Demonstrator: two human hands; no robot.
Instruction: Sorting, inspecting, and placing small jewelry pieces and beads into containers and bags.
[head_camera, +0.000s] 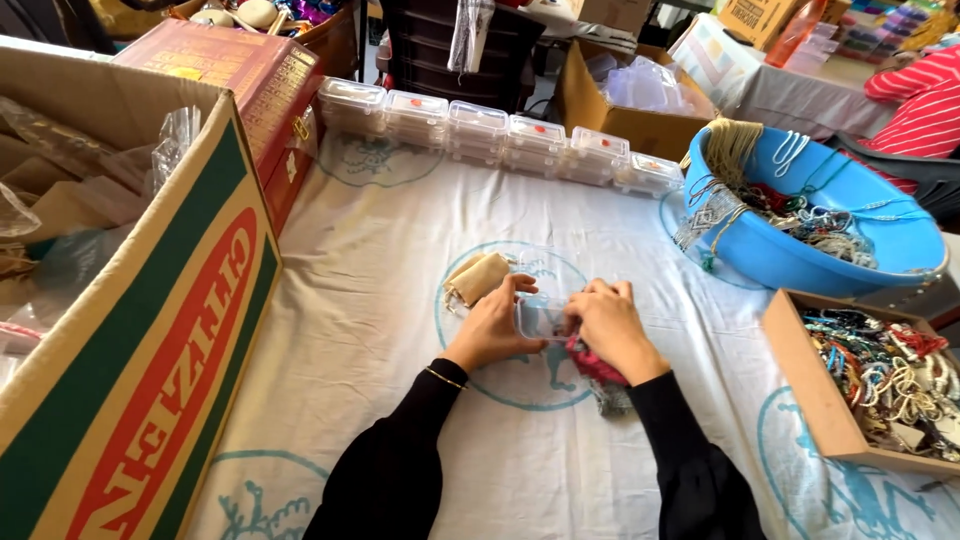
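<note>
A small clear plastic box (541, 316) sits on the white patterned tablecloth (380, 260) in front of me. My left hand (492, 326) grips its left side, and my right hand (608, 322) presses on its right side. Under my right palm lies a red woven item (597, 365), with a grey fringed piece (610, 399) below it. A small tan cloth pouch (476, 277) rests just left of my left hand. Both arms wear black sleeves, and a thin bracelet circles my left wrist.
A big open cardboard box (150, 330) fills the left. Several clear lidded boxes (500, 140) line the far edge. A blue tub (810, 215) of cords and a cardboard tray (870, 385) of bracelets stand right. A person's red striped sleeve (920, 100) shows at far right.
</note>
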